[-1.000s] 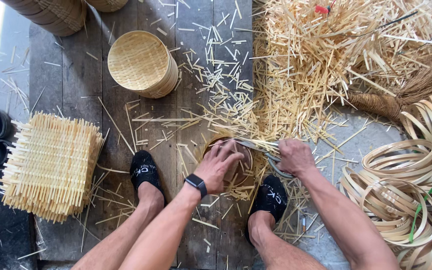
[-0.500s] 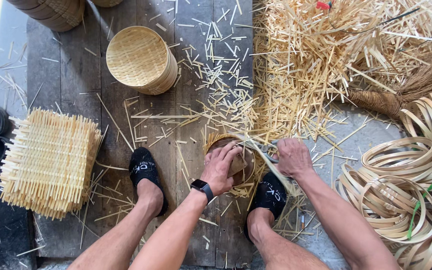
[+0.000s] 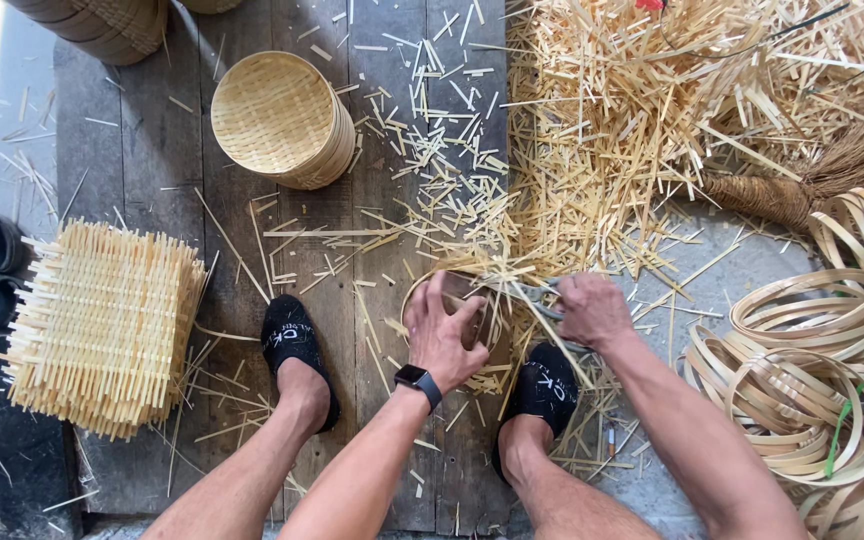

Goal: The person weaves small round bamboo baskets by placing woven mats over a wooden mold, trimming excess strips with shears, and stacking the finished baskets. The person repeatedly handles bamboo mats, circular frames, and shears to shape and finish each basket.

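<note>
Change from earlier frames: left hand [image 3: 444, 335] shifted slightly on the small basket [image 3: 452, 310], fingers now spread over its rim; right hand [image 3: 592, 310] moved a little outward, shears [image 3: 537, 297] angled more toward the basket's right edge.
Left hand: pressed down on the small basket, fingers curled over its near wall, gripping it; dark watch [image 3: 418, 383] on the wrist.
Right hand: closed around the shears' handles, knuckles up.
Small basket, place: on the wooden planks [image 3: 152, 170], between the two black shoes [image 3: 292, 345], just below the scattered cuttings.
Small basket, look: round, pale woven bamboo, loose strip ends sticking out past the rim on the right side; inside mostly hidden by the left hand.
Shears: blades pointing left, touching the protruding strips at the rim.
Around: finished round basket [image 3: 282, 118] well apart up the planks; stack of square woven mats [image 3: 102, 325] to the left; heap of bamboo offcuts [image 3: 652, 110] above; coiled bamboo hoops [image 3: 812, 390] to the right.
</note>
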